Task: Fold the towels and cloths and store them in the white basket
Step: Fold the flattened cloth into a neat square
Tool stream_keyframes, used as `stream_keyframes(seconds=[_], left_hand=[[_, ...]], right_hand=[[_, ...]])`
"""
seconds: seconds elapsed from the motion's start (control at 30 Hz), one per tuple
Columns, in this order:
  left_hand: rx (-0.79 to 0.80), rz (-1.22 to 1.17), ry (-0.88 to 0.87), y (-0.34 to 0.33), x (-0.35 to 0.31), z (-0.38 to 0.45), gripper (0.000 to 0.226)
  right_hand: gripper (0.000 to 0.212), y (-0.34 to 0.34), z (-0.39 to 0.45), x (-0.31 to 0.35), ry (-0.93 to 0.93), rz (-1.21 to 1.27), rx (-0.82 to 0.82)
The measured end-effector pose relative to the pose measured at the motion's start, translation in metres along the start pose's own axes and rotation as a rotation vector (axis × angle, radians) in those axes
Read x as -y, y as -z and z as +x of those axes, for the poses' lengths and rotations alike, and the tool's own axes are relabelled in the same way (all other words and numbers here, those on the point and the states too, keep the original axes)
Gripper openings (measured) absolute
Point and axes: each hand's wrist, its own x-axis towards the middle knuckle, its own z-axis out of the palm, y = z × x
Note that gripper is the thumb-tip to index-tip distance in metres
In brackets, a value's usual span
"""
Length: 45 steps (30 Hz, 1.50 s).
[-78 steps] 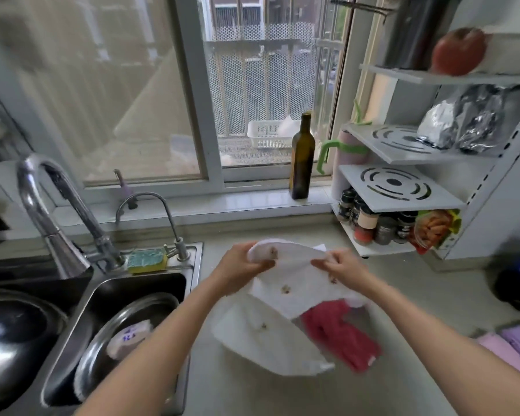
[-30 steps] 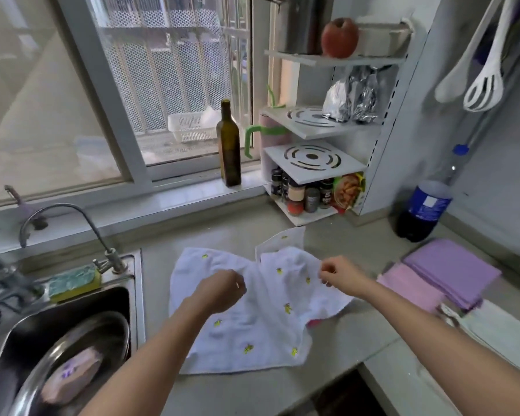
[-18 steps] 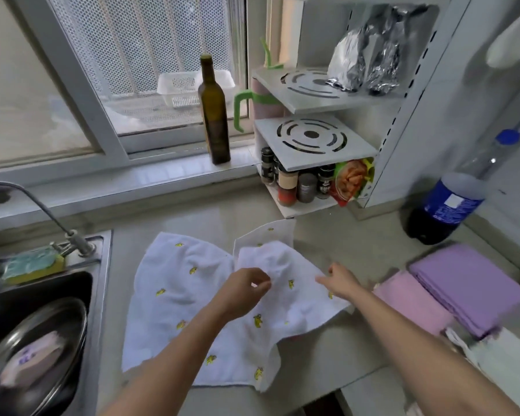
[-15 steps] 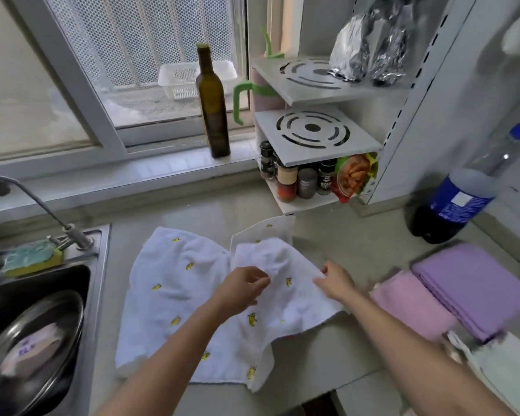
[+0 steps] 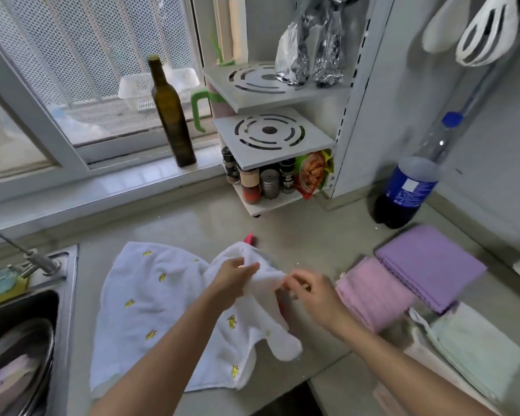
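Note:
A white towel with small yellow prints (image 5: 150,298) lies spread and rumpled on the grey counter (image 5: 297,232). My left hand (image 5: 233,280) grips a bunched fold at the towel's right part. My right hand (image 5: 311,291) is just right of that fold, fingers curled, pinching its edge. A red cloth (image 5: 249,238) peeks out from under the towel. To the right lie folded cloths: a pink one (image 5: 373,292), a purple one (image 5: 430,265) and a pale green one (image 5: 475,346). A white basket (image 5: 156,88) is seen outside the window.
A sink (image 5: 21,349) with a metal bowl is at the left, a sponge (image 5: 0,288) on its rim. A dark glass bottle (image 5: 171,115) stands on the sill. A white shelf rack (image 5: 270,136) holds spice jars. A blue-labelled bottle (image 5: 409,190) stands at the right wall.
The towel's right part has been gathered up into a bunch between both hands. The right hand moved left toward the left hand. A corner of the red cloth now shows.

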Motion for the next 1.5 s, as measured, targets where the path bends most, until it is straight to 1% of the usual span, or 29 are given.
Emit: stream_keyframes(seconds=[0.03,0.07,0.1,0.13,0.17,0.2,0.23,0.3,0.4,0.47,0.53,0.63,0.7,0.77,0.8,0.87,0.9,0.97,1.03,1.1,1.17,1.23,1.27,1.3,1.33,1.4,1.43,1.47,1.5], left_hand=[[0.028,-0.008,-0.019,0.001,0.001,0.0,0.04],[0.06,-0.032,-0.037,0.002,-0.001,-0.005,0.038],[0.084,-0.058,-0.046,0.003,-0.003,-0.009,0.031],[0.099,-0.082,-0.051,0.005,-0.006,-0.013,0.025],[0.104,-0.104,-0.055,0.006,-0.007,-0.016,0.021],[0.114,-0.123,-0.061,0.007,-0.008,-0.02,0.02],[0.129,-0.139,-0.068,0.009,-0.008,-0.023,0.02],[0.169,-0.136,-0.088,0.015,-0.01,-0.03,0.021],[0.247,-0.055,-0.118,0.021,-0.015,-0.044,0.022],[0.261,0.033,-0.133,0.023,-0.018,-0.049,0.021],[0.256,0.142,-0.163,0.018,-0.026,-0.054,0.025],[0.252,0.298,-0.22,-0.007,-0.05,-0.069,0.038],[0.306,0.331,-0.216,-0.032,-0.068,-0.082,0.043],[0.425,0.374,-0.215,-0.061,-0.079,-0.089,0.059],[0.478,0.434,-0.221,-0.076,-0.08,-0.092,0.063],[0.495,0.643,-0.31,-0.103,-0.077,-0.097,0.068],[0.495,0.748,-0.363,-0.117,-0.074,-0.1,0.07],[0.503,0.843,-0.444,-0.142,-0.067,-0.104,0.068],[0.523,0.863,-0.465,-0.162,-0.061,-0.107,0.057],[0.532,0.869,-0.471,-0.178,-0.055,-0.104,0.034],[0.573,0.915,-0.45,-0.188,-0.05,-0.103,0.027],[0.616,0.911,-0.397,-0.192,-0.043,-0.099,0.016],[0.633,0.864,-0.356,-0.193,-0.039,-0.095,0.021],[0.638,0.808,-0.315,-0.193,-0.037,-0.095,0.024],[0.647,0.739,-0.287,-0.191,-0.035,-0.094,0.023],[0.64,0.607,-0.276,-0.187,-0.036,-0.095,0.026],[0.604,0.531,-0.289,-0.185,-0.038,-0.096,0.023],[0.587,0.477,-0.313,-0.182,-0.042,-0.098,0.009],[0.562,0.497,-0.35,-0.178,-0.047,-0.099,0.024]], right_hand=[[0.021,0.005,0.006,-0.004,-0.115,0.064,-0.151],[0.022,0.011,0.012,-0.01,-0.233,0.113,-0.243],[0.023,0.015,0.016,-0.01,-0.382,0.187,-0.266],[0.03,0.015,0.018,-0.008,-0.562,0.303,-0.223],[0.042,0.013,0.017,-0.003,-0.737,0.419,-0.129],[0.054,0.008,0.012,0.005,-0.842,0.483,-0.02],[0.062,0.002,0.008,0.012,-0.884,0.518,0.072],[0.058,-0.009,0.005,0.026,-0.852,0.609,0.09],[0.02,-0.013,0.015,0.041,-0.66,0.763,-0.156],[0.009,-0.002,0.022,0.051,-0.541,0.749,-0.316],[0.008,0.017,0.024,0.062,-0.462,0.68,-0.413],[0.009,0.053,0.021,0.074,-0.427,0.59,-0.522],[0.011,0.079,0.014,0.069,-0.428,0.537,-0.602],[0.016,0.104,0.001,0.061,-0.429,0.524,-0.719],[0.021,0.115,-0.006,0.055,-0.438,0.506,-0.778],[0.025,0.135,-0.02,0.044,-0.478,0.419,-0.856],[0.021,0.144,-0.025,0.038,-0.496,0.354,-0.875],[0.004,0.159,-0.034,0.029,-0.536,0.251,-0.889],[0.019,0.171,-0.041,0.018,-0.539,0.246,-0.926],[0.021,0.179,-0.052,0.011,-0.51,0.256,-0.931],[0.012,0.185,-0.062,0.004,-0.524,0.221,-0.814],[0.014,0.188,-0.069,-0.001,-0.541,0.048,-0.59],[0.015,0.189,-0.07,0.0,-0.519,-0.027,-0.504],[0.014,0.189,-0.068,0.002,-0.466,-0.044,-0.472],[0.012,0.189,-0.065,0.007,-0.403,-0.001,-0.488],[0.014,0.189,-0.058,0.02,-0.301,0.244,-0.648],[0.016,0.19,-0.054,0.023,-0.271,0.331,-0.762],[0.018,0.192,-0.052,0.024,-0.261,0.354,-0.874],[0.018,0.194,-0.052,0.022,-0.272,0.332,-0.966]])
